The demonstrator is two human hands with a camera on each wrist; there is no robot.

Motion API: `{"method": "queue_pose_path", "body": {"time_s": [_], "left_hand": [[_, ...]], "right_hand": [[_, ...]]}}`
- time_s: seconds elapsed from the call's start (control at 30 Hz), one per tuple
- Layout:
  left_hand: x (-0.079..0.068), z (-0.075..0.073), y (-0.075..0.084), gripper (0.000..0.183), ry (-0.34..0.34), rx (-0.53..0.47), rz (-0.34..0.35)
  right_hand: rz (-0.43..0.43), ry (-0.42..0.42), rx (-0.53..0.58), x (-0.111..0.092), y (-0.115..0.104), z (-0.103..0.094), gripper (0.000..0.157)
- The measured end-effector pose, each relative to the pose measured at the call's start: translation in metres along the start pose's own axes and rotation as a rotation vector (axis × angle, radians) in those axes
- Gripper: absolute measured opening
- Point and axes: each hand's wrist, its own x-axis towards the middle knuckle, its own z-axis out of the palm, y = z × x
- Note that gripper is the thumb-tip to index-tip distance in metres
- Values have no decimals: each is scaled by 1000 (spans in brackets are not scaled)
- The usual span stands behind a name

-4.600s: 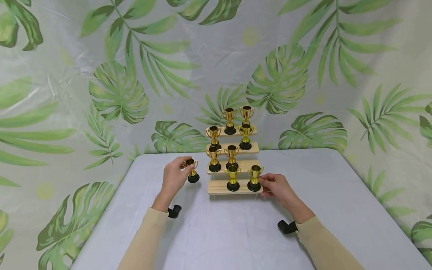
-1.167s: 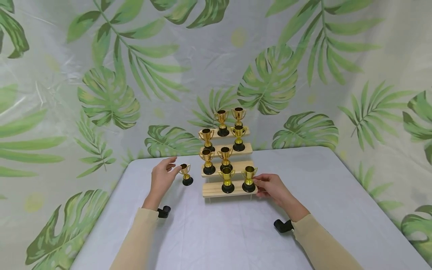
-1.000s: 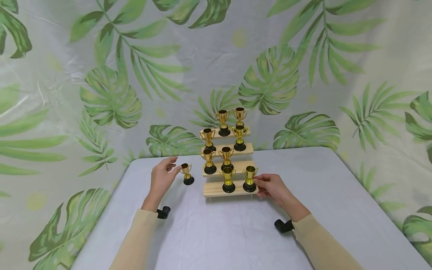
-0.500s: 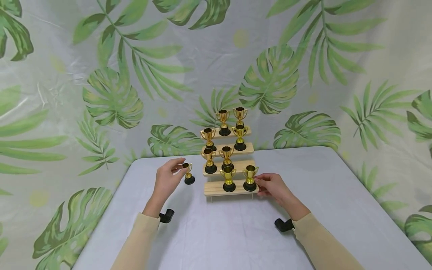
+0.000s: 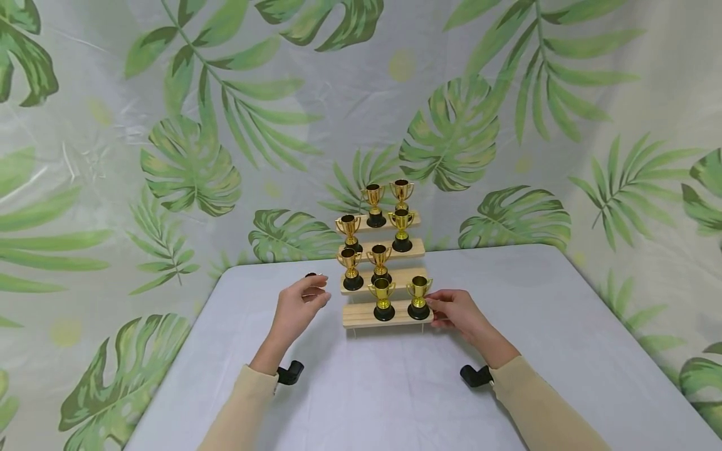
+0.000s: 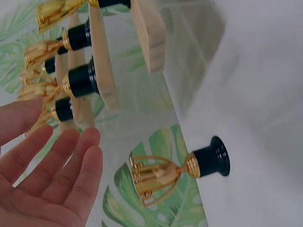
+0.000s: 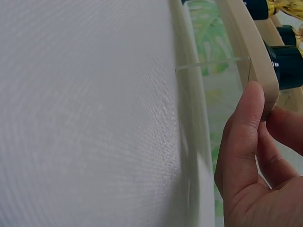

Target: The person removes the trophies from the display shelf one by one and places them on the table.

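Tugging at the wooden stand (image 5: 376,249) with the right grip (image 5: 462,314), which pinches the right end of the bottom shelf (image 5: 358,315), could topple its trophies (image 5: 419,288); the spread left grip (image 5: 297,310) might sweep into the lone trophy (image 6: 189,166) standing on the tabletop (image 5: 383,388) left of the stand; since the earlier frame, that grip has moved nearer the stand

The bottom step (image 5: 358,317) has room at its left end; gold cups (image 5: 384,302) and the right hand (image 5: 464,313) block its right.
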Motion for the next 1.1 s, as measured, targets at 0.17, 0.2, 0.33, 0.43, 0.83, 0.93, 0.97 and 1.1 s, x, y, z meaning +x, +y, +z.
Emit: {"method": "queue_pose_path", "body": {"time_s": [0.17, 0.2, 0.33, 0.43, 0.83, 0.93, 0.97, 1.1], "left_hand": [[-3, 12, 11, 32, -42, -40, 21], [-3, 14, 13, 33, -51, -51, 31], [-2, 23, 21, 36, -81, -94, 58], [-1, 29, 26, 36, -94, -121, 70], [6, 52, 37, 42, -118, -185, 91], [8, 56, 39, 43, -121, -201, 99], [9, 58, 39, 43, -122, -204, 101], [12, 64, 43, 43, -128, -220, 74]], "right_hand": [[-2, -1, -1, 0, 0, 0, 29], [-3, -2, -1, 0, 0, 0, 29], [-1, -5, 4, 0, 0, 0, 29], [1, -2, 5, 1, 1, 0, 29], [1, 0, 2, 0, -1, -1, 28], [-3, -5, -3, -1, -1, -1, 28], [-4, -4, -3, 0, 0, -1, 28], [4, 8, 4, 2, 1, -1, 26]]}}
